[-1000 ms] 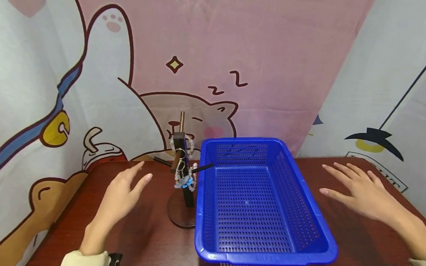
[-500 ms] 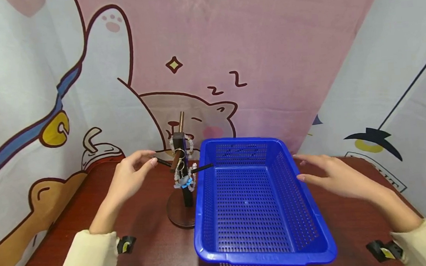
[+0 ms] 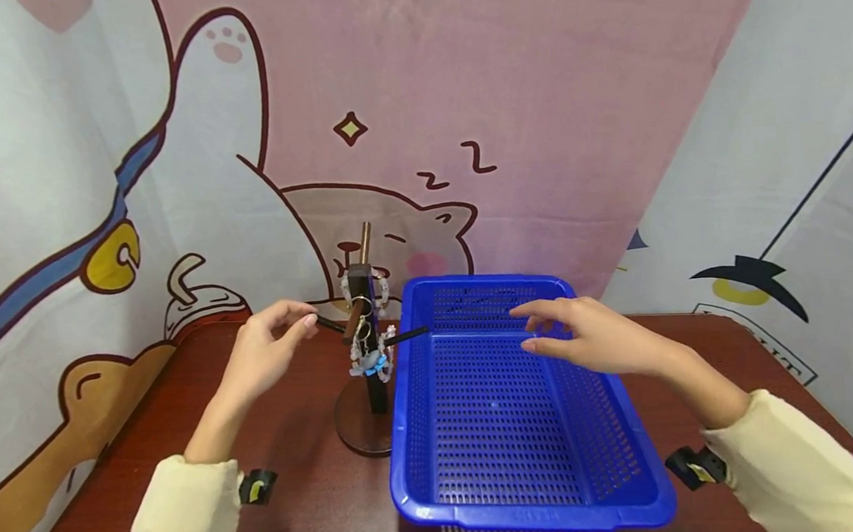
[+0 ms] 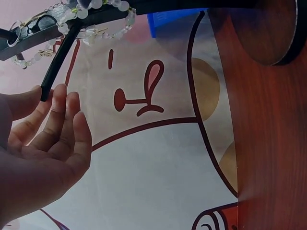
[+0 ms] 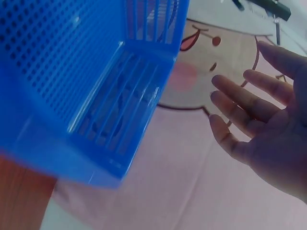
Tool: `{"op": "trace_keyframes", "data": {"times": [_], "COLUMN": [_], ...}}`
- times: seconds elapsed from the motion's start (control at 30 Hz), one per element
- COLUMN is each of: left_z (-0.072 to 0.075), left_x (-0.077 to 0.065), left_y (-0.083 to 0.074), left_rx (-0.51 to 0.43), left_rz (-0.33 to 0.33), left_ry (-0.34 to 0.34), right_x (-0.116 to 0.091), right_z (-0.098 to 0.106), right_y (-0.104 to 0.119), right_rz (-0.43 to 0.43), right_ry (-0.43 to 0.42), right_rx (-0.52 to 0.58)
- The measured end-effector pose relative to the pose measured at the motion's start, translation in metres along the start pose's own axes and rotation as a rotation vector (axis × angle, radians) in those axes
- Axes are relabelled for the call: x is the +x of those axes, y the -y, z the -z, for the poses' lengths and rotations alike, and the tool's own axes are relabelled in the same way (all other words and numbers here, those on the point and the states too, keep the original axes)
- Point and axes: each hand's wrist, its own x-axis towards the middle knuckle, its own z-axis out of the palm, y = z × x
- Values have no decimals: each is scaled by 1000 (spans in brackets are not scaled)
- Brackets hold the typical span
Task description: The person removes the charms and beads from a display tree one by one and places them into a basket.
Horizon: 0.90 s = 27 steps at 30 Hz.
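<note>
A dark wooden jewelry stand with a round base stands upright on the table. Beaded bracelets and small rings hang on its post and pegs, one bracelet with a light blue piece. With thumb and fingertips my left hand pinches the tip of the stand's left black peg. My right hand hovers above the right part of a blue plastic basket, its fingers loosely bent and holding nothing. In the right wrist view that hand appears beside the basket's far wall, not touching it.
The basket, with perforated floor and walls, stands directly right of the jewelry stand. Under both is a reddish-brown table. A printed cartoon cloth hangs behind the table and along its sides.
My left hand has moved right and up to the peg and now pinches it. From right of the basket, my right hand has moved left over it. Stand and basket have not moved.
</note>
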Motion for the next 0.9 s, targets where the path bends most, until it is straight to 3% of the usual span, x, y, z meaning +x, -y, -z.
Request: {"op": "trace_keyframes", "data": {"times": [0.67,0.9], "left_z": [2,2], "left_x": [0,2], "left_y": [-1,-1], "left_rx": [0,-12], "left_rz": [25,41], "left_ry": [31,42], "right_x": [53,67], "right_z": [-32,-34], "right_y": [35,50], "right_rz": [123,143], "right_ry": [52,25], "right_rx": [150,185]}}
